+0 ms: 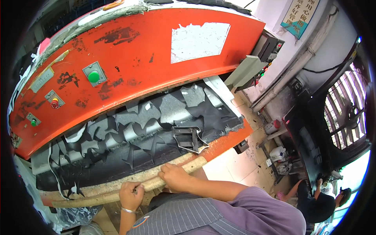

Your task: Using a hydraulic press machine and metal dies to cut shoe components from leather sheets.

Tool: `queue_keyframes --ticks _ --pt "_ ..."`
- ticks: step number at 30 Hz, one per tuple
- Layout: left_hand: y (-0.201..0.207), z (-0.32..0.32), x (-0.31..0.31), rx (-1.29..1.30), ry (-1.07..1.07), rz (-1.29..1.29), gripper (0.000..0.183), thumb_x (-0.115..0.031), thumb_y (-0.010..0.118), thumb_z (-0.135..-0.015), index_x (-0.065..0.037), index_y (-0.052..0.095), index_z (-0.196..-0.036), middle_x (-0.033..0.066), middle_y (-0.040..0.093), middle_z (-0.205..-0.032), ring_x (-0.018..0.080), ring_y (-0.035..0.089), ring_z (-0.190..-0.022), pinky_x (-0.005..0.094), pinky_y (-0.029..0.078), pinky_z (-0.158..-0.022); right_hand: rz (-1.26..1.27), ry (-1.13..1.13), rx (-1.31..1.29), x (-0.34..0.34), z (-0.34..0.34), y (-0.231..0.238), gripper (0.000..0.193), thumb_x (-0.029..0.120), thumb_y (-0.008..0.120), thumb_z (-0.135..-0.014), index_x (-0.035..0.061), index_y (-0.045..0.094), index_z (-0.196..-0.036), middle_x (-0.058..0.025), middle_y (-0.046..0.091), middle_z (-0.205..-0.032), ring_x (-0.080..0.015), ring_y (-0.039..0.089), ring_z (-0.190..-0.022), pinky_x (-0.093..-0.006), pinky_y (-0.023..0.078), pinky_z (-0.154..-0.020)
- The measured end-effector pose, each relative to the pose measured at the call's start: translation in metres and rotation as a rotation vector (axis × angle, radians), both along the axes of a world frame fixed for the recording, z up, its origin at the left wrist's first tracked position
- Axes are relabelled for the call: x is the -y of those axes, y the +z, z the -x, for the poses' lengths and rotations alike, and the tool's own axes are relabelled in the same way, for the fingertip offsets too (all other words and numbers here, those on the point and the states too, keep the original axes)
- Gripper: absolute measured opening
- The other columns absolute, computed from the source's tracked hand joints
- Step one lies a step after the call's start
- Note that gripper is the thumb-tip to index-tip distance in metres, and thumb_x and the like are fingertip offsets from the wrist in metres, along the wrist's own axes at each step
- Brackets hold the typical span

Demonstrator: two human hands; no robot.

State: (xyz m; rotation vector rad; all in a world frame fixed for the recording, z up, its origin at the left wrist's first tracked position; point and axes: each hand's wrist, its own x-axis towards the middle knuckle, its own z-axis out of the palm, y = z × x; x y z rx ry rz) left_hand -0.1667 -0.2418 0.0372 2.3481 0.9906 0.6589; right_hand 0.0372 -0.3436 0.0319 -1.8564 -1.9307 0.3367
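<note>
Both hands are at the beige padded front edge [113, 193] of a red press. My left hand [131, 196] is closed, with a small dark thing showing at its fingers that I cannot make out. My right hand [175, 177], further right, has its fingers curled over the padded edge. A metal cutting die [188, 139] with an irregular outline stands on the bed, beyond my right hand and touching neither hand. Black sheet material [117, 160] with jagged cut-out gaps covers much of the bed, its scraps curling up.
Above the bed runs the red press beam [137, 47] with a green button [94, 76] and a red stop button [55, 103]. A control box [250, 70] juts out at the right. Clear plastic bags [76, 215] lie low at left. Another person [317, 201] is at far right.
</note>
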Motion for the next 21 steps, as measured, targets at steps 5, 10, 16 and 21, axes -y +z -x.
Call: queue_keyframes --ticks 5,10,16,21 --pt "0.020 -0.012 -0.028 -0.209 -0.091 0.209 0.016 -0.022 0.071 -0.071 -0.006 0.069 -0.071 0.0108 0.062 -0.068 0.0299 0.059 -0.070 0.0382 0.047 -0.066 0.333 0.340 -0.065 -0.016 -0.042 0.028 0.045 0.031 0.075 -0.070 0.0025 0.062 -0.102 -0.0161 0.063 -0.099 -0.0319 0.060 -0.097 -0.0424 0.050 -0.079" --pt "0.040 -0.079 -0.094 -0.173 -0.288 -0.018 0.026 -0.025 0.072 -0.073 -0.006 0.068 -0.090 0.0118 0.066 -0.091 0.0315 0.060 -0.091 0.0417 0.045 -0.080 0.163 -0.006 -0.206 -0.111 -0.150 0.076 0.047 0.038 0.066 -0.080 0.0034 0.061 -0.111 -0.0212 0.064 -0.103 -0.0388 0.060 -0.096 -0.0445 0.048 -0.084" --pt "0.023 -0.202 -0.169 -0.213 -0.045 -0.444 0.059 -0.035 0.078 -0.070 -0.002 0.055 -0.114 0.0164 0.055 -0.117 0.0354 0.053 -0.106 0.0451 0.041 -0.093 -0.190 -0.487 0.424 -0.223 -0.221 0.027 0.088 0.060 0.066 -0.073 0.0024 0.041 -0.135 -0.0149 0.052 -0.126 -0.0290 0.046 -0.119 -0.0482 0.035 -0.096" --pt "0.021 -0.197 -0.180 -0.382 0.027 -0.065 0.046 -0.043 0.074 -0.073 -0.006 0.059 -0.096 0.0143 0.058 -0.098 0.0341 0.060 -0.090 0.0424 0.049 -0.076 0.033 -0.361 0.236 -0.229 -0.228 0.034 0.071 0.060 0.065 -0.073 0.0050 0.057 -0.116 -0.0176 0.059 -0.112 -0.0307 0.056 -0.106 -0.0453 0.044 -0.087"
